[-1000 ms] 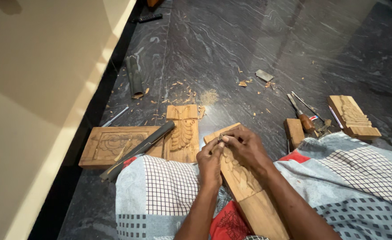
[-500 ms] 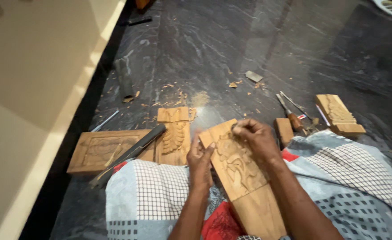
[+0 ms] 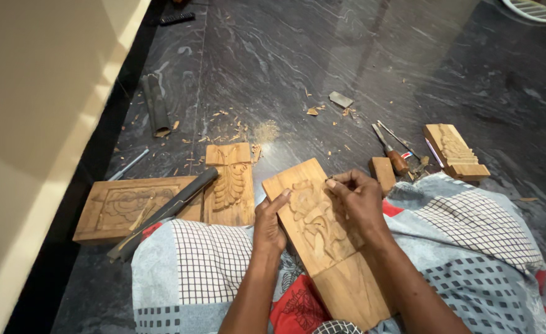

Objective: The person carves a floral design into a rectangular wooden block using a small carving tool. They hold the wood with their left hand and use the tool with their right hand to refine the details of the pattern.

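I look down at my lap, in the lower middle of the frame. A long carved wood board [image 3: 322, 238] lies across my checked cloth [image 3: 211, 260]. Its long way runs from the upper left near the floor down to the lower right near my body.

My left hand [image 3: 268, 224] is on the board's left edge. Its fingers are curled around that edge and hold it steady. My right hand [image 3: 358, 199] rests on top of the carving, near the upper end. Its fingers are pinched together, maybe on a small thin tool, but I cannot tell for sure. Both wrists come up from the bottom of the frame.

More carved boards [image 3: 229, 184] lie on the dark floor [image 3: 322, 55] to the left.
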